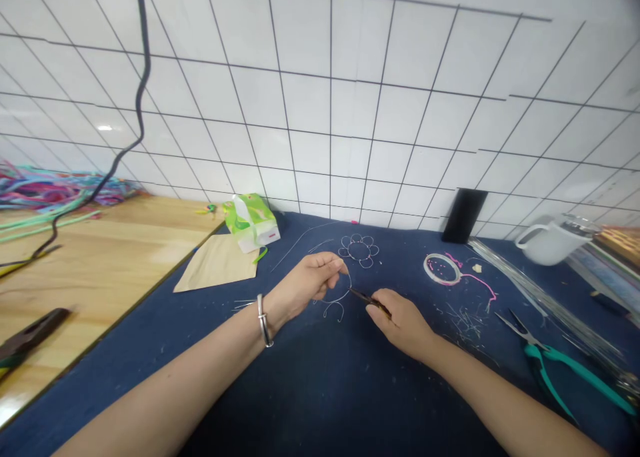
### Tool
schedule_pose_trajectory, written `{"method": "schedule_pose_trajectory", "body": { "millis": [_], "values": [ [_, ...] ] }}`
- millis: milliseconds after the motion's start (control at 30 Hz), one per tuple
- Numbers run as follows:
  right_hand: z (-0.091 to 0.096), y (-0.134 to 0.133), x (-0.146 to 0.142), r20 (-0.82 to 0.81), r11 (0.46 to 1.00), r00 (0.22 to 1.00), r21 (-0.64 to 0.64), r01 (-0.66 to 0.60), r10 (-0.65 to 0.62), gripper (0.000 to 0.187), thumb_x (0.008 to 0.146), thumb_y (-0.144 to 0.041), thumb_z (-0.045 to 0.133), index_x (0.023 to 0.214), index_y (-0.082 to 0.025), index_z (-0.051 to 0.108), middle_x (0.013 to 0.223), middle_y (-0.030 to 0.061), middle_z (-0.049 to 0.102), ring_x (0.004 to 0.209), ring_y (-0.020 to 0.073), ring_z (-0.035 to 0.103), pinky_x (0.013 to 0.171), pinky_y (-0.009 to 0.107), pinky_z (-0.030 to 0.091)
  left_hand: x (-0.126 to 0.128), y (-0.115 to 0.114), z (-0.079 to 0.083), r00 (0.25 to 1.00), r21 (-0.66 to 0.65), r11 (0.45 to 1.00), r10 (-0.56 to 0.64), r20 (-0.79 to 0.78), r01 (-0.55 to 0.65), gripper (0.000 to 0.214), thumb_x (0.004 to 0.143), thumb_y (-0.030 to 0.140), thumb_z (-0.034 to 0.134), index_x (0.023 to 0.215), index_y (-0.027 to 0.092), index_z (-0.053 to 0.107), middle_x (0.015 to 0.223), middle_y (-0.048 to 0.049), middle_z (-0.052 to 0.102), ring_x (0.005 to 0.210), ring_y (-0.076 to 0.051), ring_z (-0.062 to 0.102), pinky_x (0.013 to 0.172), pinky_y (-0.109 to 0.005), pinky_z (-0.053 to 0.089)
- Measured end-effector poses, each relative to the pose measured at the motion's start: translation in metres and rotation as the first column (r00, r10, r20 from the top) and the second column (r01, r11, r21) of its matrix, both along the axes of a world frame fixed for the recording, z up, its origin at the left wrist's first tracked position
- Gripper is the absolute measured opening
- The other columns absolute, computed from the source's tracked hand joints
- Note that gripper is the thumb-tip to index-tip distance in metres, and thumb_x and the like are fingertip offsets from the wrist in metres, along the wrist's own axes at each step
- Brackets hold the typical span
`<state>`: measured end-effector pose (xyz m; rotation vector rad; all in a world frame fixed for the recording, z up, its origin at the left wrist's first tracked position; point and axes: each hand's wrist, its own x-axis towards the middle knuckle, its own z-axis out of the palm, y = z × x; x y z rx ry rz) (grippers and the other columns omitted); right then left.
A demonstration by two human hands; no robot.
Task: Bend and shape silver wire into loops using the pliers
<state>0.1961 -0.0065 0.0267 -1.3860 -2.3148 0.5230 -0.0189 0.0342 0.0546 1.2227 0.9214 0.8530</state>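
Pinching a thin wire (pixel 345 296) above the blue cloth (pixel 310 390), the left hand (pixel 316 278) holds it up while the right hand (pixel 403 320) grips pliers (pixel 366 298), their tips at the wire; pinching close to those tips should limit slipping.

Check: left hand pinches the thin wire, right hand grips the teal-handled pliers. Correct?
No: the head view shows the right hand gripping dark-nosed pliers; the teal-handled pliers lie open on the blue surface at right. The left hand does pinch the thin wire.
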Motion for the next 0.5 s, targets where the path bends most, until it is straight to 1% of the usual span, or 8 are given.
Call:
{"method": "schedule_pose_trajectory", "body": {
  "millis": [200, 300, 433, 500],
  "values": [
    [-0.0022, -0.0002, -0.0009, 0.028, 0.999, 0.999, 0.031, 0.024, -0.025, 0.018, 0.088, -0.033, 0.038, 0.080, -0.020, 0.048, 0.076, 0.0001, 0.051, 0.069, 0.0130, 0.048, 0.063, 0.024, 0.036, 0.0002, 0.0008, 0.0000, 0.999, -0.023, 1.000, -0.018, 0.031, 0.019, 0.025, 0.084, 0.039, 0.048, 0.080, 0.017, 0.059, 0.057, 0.0032, 0.041, 0.041, -0.004, 0.025, 0.039, -0.020, 0.013],
    [-0.0017, -0.0004, -0.0009, 0.050, 0.999, 0.998, 0.041, 0.033, -0.035, 0.019, 0.088, -0.034, 0.038, 0.080, -0.020, 0.048, 0.077, 0.0003, 0.051, 0.070, 0.0130, 0.048, 0.063, 0.024, 0.035, 0.0006, -0.0001, 0.0007, 1.000, -0.005, 1.000, -0.012, 0.021, 0.013, 0.025, 0.084, 0.039, 0.049, 0.079, 0.017, 0.059, 0.056, 0.0034, 0.041, 0.041, -0.004, 0.025, 0.039, -0.020, 0.013],
    [-0.0022, 0.0044, 0.0037, 0.117, 0.996, 0.991, 0.066, 0.059, -0.066, 0.023, 0.088, -0.038, 0.038, 0.083, -0.019, 0.051, 0.078, 0.0025, 0.052, 0.073, 0.0153, 0.048, 0.063, 0.026, 0.035, -0.0006, 0.0012, 0.0014, 0.996, 0.066, 0.994, 0.083, 0.022, -0.084, 0.024, 0.083, 0.039, 0.050, 0.079, 0.017, 0.058, 0.057, 0.0032, 0.042, 0.042, -0.004, 0.027, 0.039, -0.019, 0.016],
    [-0.0022, 0.0090, 0.0072, 0.164, 0.990, 0.981, 0.113, 0.088, -0.105, 0.023, 0.085, -0.039, 0.043, 0.085, -0.019, 0.054, 0.081, 0.0050, 0.053, 0.077, 0.0181, 0.048, 0.066, 0.029, 0.035, -0.0006, 0.0021, 0.0010, 0.991, 0.066, 0.989, 0.126, 0.055, -0.129, 0.024, 0.083, 0.039, 0.050, 0.079, 0.016, 0.057, 0.058, 0.0032, 0.042, 0.042, -0.004, 0.027, 0.039, -0.019, 0.016]
  ]
}}
